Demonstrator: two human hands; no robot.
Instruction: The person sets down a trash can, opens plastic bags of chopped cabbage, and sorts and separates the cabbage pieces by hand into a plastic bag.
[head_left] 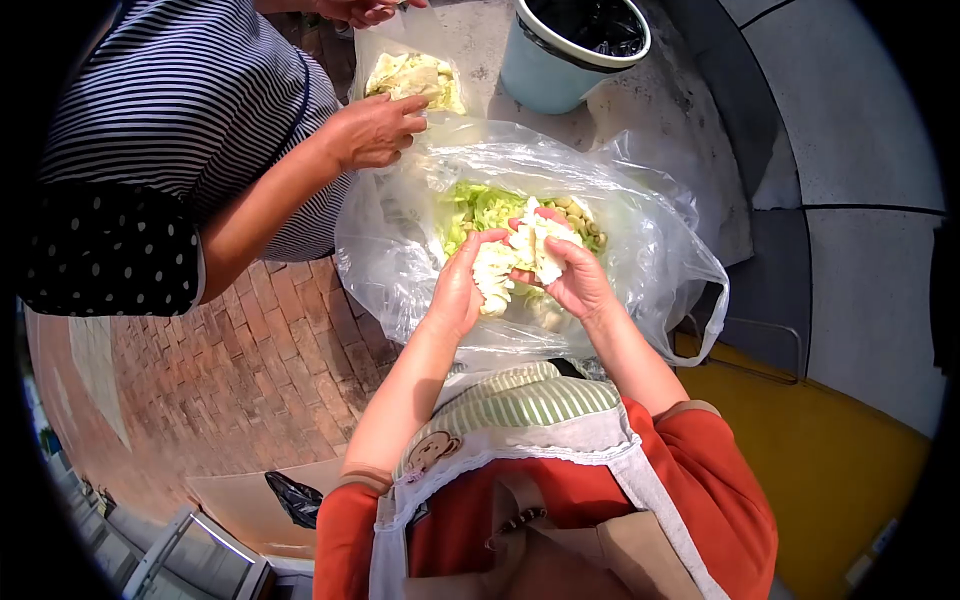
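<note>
My left hand [460, 284] is closed on a pale, frilly vegetable piece [492, 277], whose exact kind I cannot make out. Another whitish piece [541, 248] sits in my right hand [582, 284], fingers curled beneath it. The two pieces nearly meet. Both hands are over a large clear plastic bag [640, 230], spread wide. Inside it lie light green leaves [490, 208] and, farther right, several round yellow-green pieces [592, 230]. My fingertips are partly hidden behind what they hold.
On the left a co-worker in a striped top [190, 110] reaches a hand [375, 130] to a smaller clear bag of pale leaves [412, 80]. A light blue bin [550, 70] with a black liner stands at the back. Brick paving [250, 350] lies left.
</note>
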